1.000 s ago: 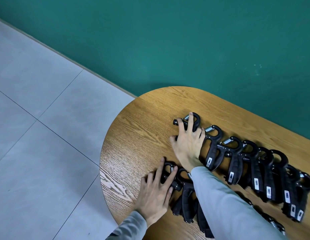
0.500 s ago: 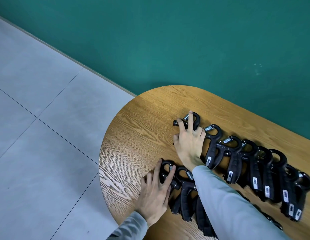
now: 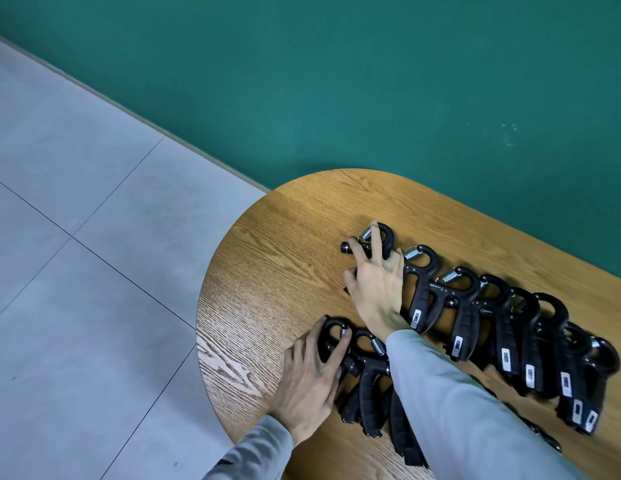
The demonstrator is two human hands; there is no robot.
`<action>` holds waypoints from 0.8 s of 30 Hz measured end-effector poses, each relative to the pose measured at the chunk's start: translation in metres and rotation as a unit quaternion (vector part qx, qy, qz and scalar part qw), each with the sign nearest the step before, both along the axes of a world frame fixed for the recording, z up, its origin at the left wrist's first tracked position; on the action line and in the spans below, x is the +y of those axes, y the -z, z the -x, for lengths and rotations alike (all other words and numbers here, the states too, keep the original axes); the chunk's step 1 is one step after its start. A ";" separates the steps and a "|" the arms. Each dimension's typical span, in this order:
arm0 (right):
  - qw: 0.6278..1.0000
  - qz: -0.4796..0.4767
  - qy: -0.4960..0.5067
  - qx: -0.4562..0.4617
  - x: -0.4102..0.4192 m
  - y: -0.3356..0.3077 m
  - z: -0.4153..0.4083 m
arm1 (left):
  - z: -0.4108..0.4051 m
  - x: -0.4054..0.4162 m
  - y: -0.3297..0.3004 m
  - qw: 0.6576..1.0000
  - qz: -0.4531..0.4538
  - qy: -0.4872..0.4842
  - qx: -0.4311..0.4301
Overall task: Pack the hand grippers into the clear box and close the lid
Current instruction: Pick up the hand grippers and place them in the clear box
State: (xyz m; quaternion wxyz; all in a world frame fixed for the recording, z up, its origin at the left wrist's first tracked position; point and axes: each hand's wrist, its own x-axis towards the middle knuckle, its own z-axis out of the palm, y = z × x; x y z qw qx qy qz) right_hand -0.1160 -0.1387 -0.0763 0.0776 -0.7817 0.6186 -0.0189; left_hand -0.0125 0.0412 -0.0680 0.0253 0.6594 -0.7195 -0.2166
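Black hand grippers lie in an overlapping row across the wooden bench, with a second, nearer row partly hidden under the right sleeve. The right hand rests on the far row's end gripper, fingers spread and lightly curled over it. The left hand lies on the near row's end gripper, fingertips hooked on its loop. Beyond: green wall, grey tiled floor.
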 end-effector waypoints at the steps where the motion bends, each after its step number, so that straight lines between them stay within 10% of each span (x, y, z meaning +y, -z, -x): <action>1: 1.000 -0.002 -0.003 -0.001 0.000 -0.001 0.001 | -0.001 0.000 0.000 1.000 0.001 0.000 0.003; 24: 0.997 0.005 -0.065 -0.027 0.010 -0.008 0.022 | -0.011 0.012 -0.002 1.000 0.023 0.005 0.020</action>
